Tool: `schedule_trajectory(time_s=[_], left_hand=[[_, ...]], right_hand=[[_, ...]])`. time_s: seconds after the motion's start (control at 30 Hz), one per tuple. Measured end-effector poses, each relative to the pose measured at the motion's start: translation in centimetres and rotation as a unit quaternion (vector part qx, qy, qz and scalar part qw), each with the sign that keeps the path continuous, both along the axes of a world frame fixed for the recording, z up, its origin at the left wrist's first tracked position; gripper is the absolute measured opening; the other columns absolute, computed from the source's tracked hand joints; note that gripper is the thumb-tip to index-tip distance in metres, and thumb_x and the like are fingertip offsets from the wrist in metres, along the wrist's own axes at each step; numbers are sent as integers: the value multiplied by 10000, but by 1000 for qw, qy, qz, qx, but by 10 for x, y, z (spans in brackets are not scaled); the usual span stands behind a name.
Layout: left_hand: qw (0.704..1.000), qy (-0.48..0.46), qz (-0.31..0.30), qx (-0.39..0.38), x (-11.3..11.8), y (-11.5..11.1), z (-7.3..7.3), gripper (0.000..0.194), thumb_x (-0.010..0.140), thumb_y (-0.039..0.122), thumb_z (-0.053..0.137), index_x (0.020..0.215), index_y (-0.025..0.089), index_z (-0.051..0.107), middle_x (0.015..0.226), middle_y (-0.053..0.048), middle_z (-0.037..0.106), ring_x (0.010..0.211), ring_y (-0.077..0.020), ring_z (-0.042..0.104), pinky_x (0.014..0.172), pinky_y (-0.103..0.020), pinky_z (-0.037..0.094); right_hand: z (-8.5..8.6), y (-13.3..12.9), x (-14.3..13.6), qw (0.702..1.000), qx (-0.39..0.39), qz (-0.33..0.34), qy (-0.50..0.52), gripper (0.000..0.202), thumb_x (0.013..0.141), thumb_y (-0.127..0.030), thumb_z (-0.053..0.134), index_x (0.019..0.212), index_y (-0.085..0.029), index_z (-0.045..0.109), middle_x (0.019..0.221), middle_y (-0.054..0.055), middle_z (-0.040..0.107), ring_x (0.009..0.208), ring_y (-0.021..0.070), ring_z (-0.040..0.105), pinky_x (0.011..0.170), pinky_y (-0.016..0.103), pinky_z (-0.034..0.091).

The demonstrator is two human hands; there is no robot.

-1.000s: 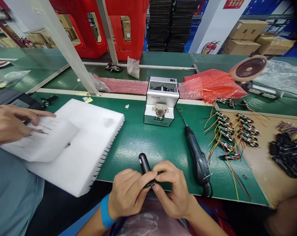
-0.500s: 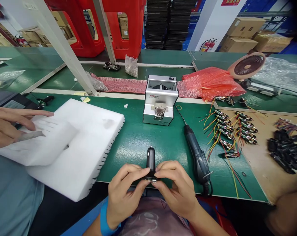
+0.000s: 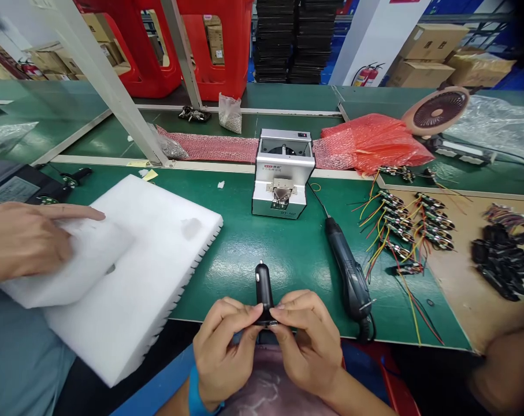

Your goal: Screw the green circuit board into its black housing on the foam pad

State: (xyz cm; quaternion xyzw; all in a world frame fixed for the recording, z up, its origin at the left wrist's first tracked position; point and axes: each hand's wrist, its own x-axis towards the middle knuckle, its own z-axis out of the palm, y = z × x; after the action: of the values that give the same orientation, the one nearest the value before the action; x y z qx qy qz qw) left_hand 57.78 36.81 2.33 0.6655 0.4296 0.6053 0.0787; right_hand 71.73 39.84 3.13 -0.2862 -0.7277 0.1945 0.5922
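Observation:
A black car charger (image 3: 264,286) is pinched between my two hands at the front edge of the green bench, its metal tip pointing away from me. My left hand (image 3: 227,341) grips its near, wider end from the left with thumb and fingers. From the right, my right hand (image 3: 307,335) pinches the same end. The fingertips partly cover that end. Beyond the charger stands a silver screw feeder (image 3: 283,176). A black electric screwdriver (image 3: 349,274) lies to the right of my right hand.
Wired circuit boards (image 3: 398,222) lie in rows at the right, beside black plastic housings (image 3: 500,260). A white foam block (image 3: 158,242) occupies the left, where a co-worker's hand (image 3: 32,240) rests over a smaller foam piece (image 3: 92,260). Red bubble wrap (image 3: 370,144) and a fan (image 3: 437,111) sit behind.
My hands and the car charger have shifted slightly, the charger's tip leaning a little left. The co-worker's hand has moved over the smaller foam piece, and the foam block has shifted slightly.

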Motion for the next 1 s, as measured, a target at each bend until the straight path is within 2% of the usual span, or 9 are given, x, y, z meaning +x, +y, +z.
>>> schedule_trajectory(time_s=[0.17,0.37,0.47,0.6,0.67,0.73,0.9,0.93,1.0], left_hand=[[1000,-10,-9,-17,0,1,-4,315,802,11,584,1073,168,623,767,-16,553,720,-106,543,588,-227,491],[999,-28,-21,-36,-4,2,-4,294,801,44,608,1064,172,631,757,-14,543,706,-108,533,582,-230,467],[996,-53,-21,-66,-6,2,-3,291,793,53,620,1048,192,643,751,-6,533,697,-103,531,578,-216,457],[981,-138,-31,-135,-7,4,1,192,779,123,662,946,214,681,713,14,507,661,-79,524,554,-165,443],[961,-200,-52,-182,-7,6,4,107,776,175,677,877,206,691,699,20,497,651,-68,519,567,-152,444],[927,-272,-88,-244,-6,7,6,47,775,219,685,804,183,680,700,21,498,650,-61,518,589,-146,453],[809,-433,-147,-369,-1,11,14,208,728,299,733,728,134,606,679,17,539,598,-55,537,533,-135,465],[794,-447,-149,-383,1,12,16,226,716,307,742,740,132,600,659,22,537,560,-53,532,504,-138,462],[783,-458,-146,-395,3,13,18,248,700,308,753,766,130,593,625,36,523,501,-55,526,465,-157,469]], right_hand=[[-8,0,0,1000,-8,-1,7,260,780,-30,569,978,-195,606,773,42,596,700,158,562,594,309,506],[-3,3,-3,1000,-4,13,-3,295,776,-29,577,1025,-185,593,794,47,587,740,164,547,619,312,492],[0,4,-4,999,-12,41,-10,334,776,-36,582,1072,-189,579,838,52,592,772,169,550,660,324,494],[7,5,0,993,-69,95,-23,355,794,-81,591,1130,-194,566,891,53,563,820,166,539,689,313,488],[11,6,1,989,-95,113,-33,353,803,-111,600,1142,-204,570,901,47,535,827,161,527,683,297,483],[14,8,2,984,-115,127,-44,367,807,-150,616,1165,-211,562,936,50,512,833,157,518,678,286,482],[12,12,3,979,-154,123,-61,388,821,-197,616,1199,-207,527,993,55,478,766,130,494,663,274,476],[11,12,3,977,-165,121,-62,382,826,-198,612,1197,-211,523,996,53,477,753,124,490,657,270,476],[10,13,4,973,-186,122,-61,362,834,-198,604,1186,-223,523,1001,49,480,754,121,497,652,261,479]])
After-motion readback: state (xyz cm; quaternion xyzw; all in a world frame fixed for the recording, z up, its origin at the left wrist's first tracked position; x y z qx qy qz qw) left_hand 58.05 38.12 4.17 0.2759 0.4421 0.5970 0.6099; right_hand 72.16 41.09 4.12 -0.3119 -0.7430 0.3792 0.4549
